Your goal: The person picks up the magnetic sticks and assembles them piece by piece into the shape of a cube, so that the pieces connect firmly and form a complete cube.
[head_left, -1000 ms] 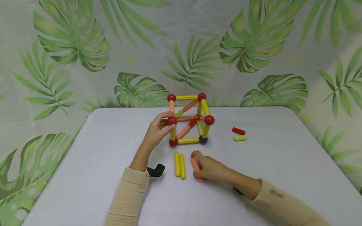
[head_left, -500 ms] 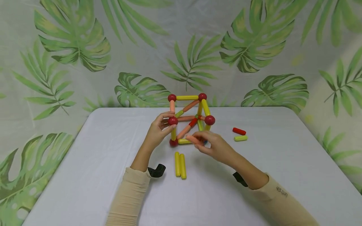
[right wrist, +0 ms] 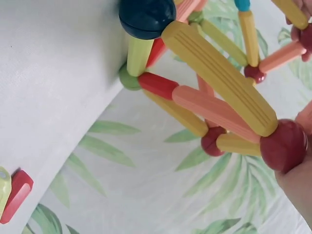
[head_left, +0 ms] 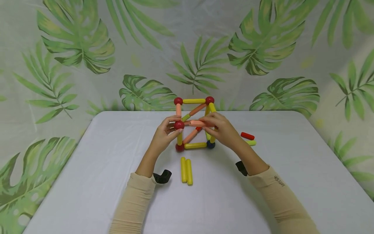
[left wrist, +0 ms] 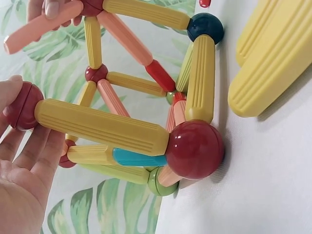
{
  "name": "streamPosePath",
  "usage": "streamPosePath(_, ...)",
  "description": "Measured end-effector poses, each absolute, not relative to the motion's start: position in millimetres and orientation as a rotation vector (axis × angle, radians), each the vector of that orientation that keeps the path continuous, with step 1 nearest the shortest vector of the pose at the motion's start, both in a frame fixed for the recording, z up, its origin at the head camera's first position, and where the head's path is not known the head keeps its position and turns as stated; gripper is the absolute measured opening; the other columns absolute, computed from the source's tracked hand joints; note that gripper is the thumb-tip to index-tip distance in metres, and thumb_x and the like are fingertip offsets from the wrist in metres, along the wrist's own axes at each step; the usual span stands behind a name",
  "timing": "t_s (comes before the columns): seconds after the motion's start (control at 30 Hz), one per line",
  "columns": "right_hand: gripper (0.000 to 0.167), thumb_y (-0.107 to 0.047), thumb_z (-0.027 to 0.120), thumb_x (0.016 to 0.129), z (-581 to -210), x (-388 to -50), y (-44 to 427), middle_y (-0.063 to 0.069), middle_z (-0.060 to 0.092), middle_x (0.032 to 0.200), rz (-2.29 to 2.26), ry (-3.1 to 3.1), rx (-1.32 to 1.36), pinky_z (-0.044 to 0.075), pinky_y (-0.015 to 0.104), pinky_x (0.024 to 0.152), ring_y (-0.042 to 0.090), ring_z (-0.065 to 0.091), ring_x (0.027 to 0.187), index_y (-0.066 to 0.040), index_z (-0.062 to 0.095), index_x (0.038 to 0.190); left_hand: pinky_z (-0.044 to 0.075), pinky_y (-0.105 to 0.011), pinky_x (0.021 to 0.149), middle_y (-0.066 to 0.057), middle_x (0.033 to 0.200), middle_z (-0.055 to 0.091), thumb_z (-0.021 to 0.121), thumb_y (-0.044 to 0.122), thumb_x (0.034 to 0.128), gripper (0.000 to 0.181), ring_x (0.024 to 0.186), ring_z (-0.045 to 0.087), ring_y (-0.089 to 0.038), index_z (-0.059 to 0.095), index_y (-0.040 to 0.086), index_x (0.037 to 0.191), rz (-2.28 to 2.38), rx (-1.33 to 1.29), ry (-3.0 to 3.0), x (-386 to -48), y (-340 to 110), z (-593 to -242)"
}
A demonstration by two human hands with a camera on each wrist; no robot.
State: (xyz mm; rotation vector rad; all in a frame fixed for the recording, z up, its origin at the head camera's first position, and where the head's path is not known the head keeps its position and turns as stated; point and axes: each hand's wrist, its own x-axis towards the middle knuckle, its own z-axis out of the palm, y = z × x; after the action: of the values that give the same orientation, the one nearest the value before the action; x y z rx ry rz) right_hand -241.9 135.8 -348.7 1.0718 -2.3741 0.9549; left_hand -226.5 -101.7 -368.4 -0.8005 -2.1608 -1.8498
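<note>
A cube-like frame of magnetic sticks and balls stands on the table. With thumb and fingers, my left hand [head_left: 165, 132] grips the red ball [head_left: 179, 125] at its near upper left corner; the left wrist view shows a yellow stick [left wrist: 102, 124] running down from that ball. My right hand [head_left: 223, 130] pinches a salmon-pink stick [head_left: 197, 123], lying level between the two near upper corners. In the left wrist view this stick's [left wrist: 41, 29] free end points toward the left hand, apart from its ball. The right hand covers the near upper right ball in the head view.
Two yellow sticks [head_left: 186, 171] lie side by side in front of the frame. A red stick [head_left: 247, 136] and a lime stick [head_left: 251, 142], partly hidden by the right arm, lie to the right. A leaf-print cloth [head_left: 146, 58] hangs behind the table.
My right hand has lifted the salmon-pink stick from the table and carried it up to the frame's near upper edge, turning it level. The left hand keeps its grip on the red ball.
</note>
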Motion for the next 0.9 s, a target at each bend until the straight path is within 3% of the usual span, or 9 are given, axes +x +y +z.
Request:
streamPosePath(0.23, 0.029, -0.010, 0.072, 0.077, -351.3, -246.1, 128.0, 0.006, 0.058, 0.092, 0.707, -2.363, 1.060, 0.043, 0.034, 0.073, 0.020, 0.051, 0.080, -0.009, 0.066, 0.105, 0.042, -0.042, 0.088, -0.023, 0.126, 0.043, 0.060, -0.005, 0.0825, 0.037, 0.103, 0.050, -0.033, 0.045, -0.011, 0.116, -1.832, -0.820, -2.142, -223.3, -100.1, -365.8)
streamPosePath(0.4, 0.028, -0.012, 0.072, 0.077, -352.4, -244.0, 121.7, 0.007, 0.059, 0.096, 0.570, -2.384, 1.026, 0.040, 0.041, 0.084, 0.024, 0.053, 0.091, -0.009, 0.066, 0.105, 0.042, -0.042, 0.087, -0.024, 0.125, 0.043, 0.059, -0.006, 0.0825, 0.036, 0.102, 0.051, -0.032, 0.045, -0.011, 0.115, -1.818, -0.821, -2.134, -222.9, -98.2, -366.3)
streamPosePath(0.67, 0.037, -0.010, 0.072, 0.077, -350.3, -237.7, 133.3, 0.008, 0.055, 0.108, 0.762, -2.356, 1.039, 0.043, 0.035, 0.082, 0.022, 0.049, 0.098, -0.006, 0.060, 0.111, 0.043, -0.042, 0.086, -0.024, 0.125, 0.043, 0.061, -0.005, 0.0817, 0.038, 0.102, 0.051, -0.033, 0.046, -0.010, 0.116, -1.756, -0.836, -2.145, -223.5, -99.7, -366.9)
streamPosePath(0.9, 0.052, -0.005, 0.073, 0.075, -353.3, -226.1, 184.2, 0.009, 0.050, 0.118, 0.922, -2.326, 0.926, 0.039, 0.039, 0.091, 0.023, 0.045, 0.109, -0.004, 0.050, 0.121, 0.045, -0.034, 0.084, -0.008, 0.127, 0.036, 0.062, 0.020, 0.0857, 0.054, 0.100, 0.051, -0.022, 0.035, 0.005, 0.130, -1.619, -0.642, -2.222, -231.9, -109.8, -385.9)
